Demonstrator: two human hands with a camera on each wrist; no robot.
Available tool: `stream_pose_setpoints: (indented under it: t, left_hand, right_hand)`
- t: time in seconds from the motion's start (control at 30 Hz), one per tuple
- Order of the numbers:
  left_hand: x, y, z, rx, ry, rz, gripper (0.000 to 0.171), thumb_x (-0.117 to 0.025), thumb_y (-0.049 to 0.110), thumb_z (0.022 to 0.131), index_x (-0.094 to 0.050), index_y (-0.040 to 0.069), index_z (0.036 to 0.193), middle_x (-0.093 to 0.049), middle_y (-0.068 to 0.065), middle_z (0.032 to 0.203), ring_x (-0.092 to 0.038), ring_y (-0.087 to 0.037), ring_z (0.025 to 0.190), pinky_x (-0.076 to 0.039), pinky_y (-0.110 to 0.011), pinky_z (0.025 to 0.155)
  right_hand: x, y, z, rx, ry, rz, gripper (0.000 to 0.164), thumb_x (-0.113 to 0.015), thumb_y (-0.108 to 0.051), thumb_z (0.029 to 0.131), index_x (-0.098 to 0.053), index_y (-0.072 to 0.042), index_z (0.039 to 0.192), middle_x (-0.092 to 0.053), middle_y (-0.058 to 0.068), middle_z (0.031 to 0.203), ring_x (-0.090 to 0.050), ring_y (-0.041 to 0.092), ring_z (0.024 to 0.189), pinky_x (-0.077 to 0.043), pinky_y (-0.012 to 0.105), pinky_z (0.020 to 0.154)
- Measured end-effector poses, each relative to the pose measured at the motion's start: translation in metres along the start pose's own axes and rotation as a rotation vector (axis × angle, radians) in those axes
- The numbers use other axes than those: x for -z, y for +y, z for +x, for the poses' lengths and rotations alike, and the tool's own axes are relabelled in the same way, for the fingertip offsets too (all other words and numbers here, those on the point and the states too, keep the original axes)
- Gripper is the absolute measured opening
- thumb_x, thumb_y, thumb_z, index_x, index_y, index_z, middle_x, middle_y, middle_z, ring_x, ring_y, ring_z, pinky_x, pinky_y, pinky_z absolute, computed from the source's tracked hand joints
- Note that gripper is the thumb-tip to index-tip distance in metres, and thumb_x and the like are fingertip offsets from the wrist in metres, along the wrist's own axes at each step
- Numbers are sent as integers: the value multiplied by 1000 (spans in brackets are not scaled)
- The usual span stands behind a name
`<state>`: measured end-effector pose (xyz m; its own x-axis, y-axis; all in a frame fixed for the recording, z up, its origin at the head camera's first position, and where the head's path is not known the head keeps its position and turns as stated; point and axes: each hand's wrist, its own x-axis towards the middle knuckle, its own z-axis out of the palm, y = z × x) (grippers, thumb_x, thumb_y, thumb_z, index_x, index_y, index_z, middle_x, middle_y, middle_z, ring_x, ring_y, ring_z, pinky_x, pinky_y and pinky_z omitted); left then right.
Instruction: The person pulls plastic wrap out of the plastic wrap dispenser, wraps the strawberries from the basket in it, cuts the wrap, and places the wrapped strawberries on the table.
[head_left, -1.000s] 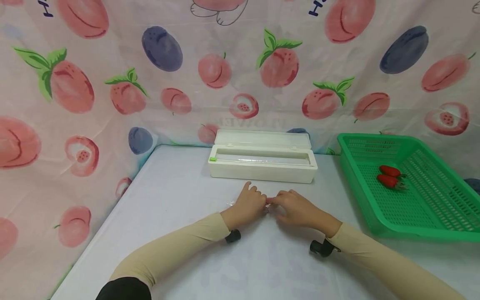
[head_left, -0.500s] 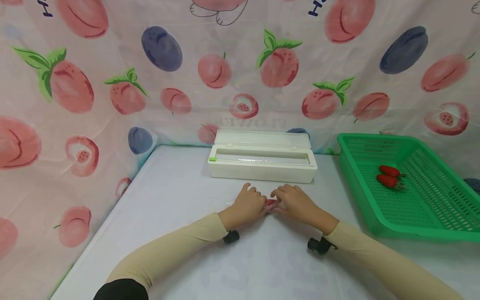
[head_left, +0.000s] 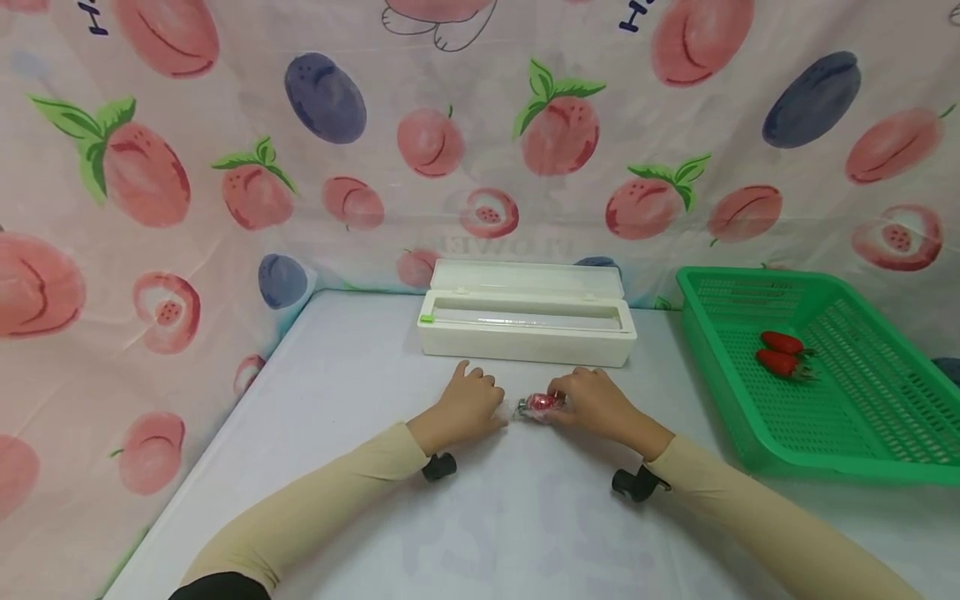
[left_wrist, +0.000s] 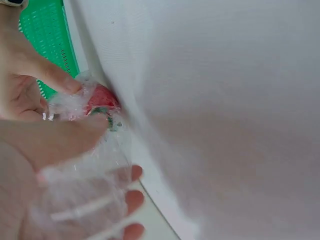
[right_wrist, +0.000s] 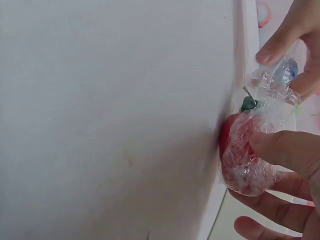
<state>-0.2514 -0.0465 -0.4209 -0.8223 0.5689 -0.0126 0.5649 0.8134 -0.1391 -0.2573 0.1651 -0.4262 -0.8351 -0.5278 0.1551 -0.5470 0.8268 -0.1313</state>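
A red fruit with a green stem (right_wrist: 232, 132), loosely wrapped in crinkled cling film, is low over the white table in the head view's middle. My right hand (head_left: 603, 408) grips it, thumb on one side and fingers on the other. On the stem side, my left hand (head_left: 463, 407) holds the loose end of the cling film (left_wrist: 85, 195) between thumb and fingers. That film spreads across the left fingers in the left wrist view. The fruit's far side is hidden by film and fingers.
Behind the hands stands a long white cling film box (head_left: 525, 343), its lid (head_left: 525, 279) raised and a roll inside. A green basket (head_left: 712, 400) on the right holds two red fruits (head_left: 782, 363). A fruit-printed cloth (head_left: 450, 108) hangs behind the table (head_left: 360, 375).
My left hand has moved left, away from my right hand, bringing more of the wrapped fruit into sight. The right hand has changed its grip on the fruit. Box and basket stay put.
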Motion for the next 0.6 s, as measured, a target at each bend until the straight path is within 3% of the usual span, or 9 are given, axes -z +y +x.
stream_pose_setpoints:
  t: [0.13,0.27,0.37,0.47,0.6]
  left_hand:
    - [2,-2,-4,-126,30,-10,41,-51,52,90,-70,18,103,-68,0,105,-58,-20,106,-35,-50,105]
    - [3,-1,-4,-206,21,-41,35,-42,32,94,-70,16,106,-68,0,106,-58,-20,108,-34,-49,107]
    - [3,-2,-2,-229,21,-34,27,-50,17,90,-71,19,106,-68,2,105,-59,-18,106,-34,-49,107]
    - [2,-3,2,-239,51,-19,22,-61,13,87,-72,22,103,-70,4,102,-60,-16,101,-35,-49,107]
    - [0,-3,8,-250,118,28,15,-70,27,83,-73,24,97,-70,7,95,-60,-14,94,-34,-48,108]
  right_hand:
    - [0,-2,2,3,33,-35,34,-78,-40,72,-71,-12,88,-69,-2,78,-57,17,77,-43,38,68]
    - [0,-3,3,10,54,-58,36,-79,-43,70,-70,-12,87,-68,-3,76,-56,17,77,-42,38,68]
    - [1,-3,2,20,65,-69,35,-80,-42,69,-70,-13,86,-68,-4,75,-55,17,76,-43,40,69]
    - [1,-2,1,18,65,-65,34,-79,-42,69,-70,-13,86,-67,-5,74,-54,17,75,-43,42,71]
    - [-1,-3,1,11,68,-41,34,-80,-43,69,-69,-13,83,-63,-6,68,-50,15,72,-40,38,68]
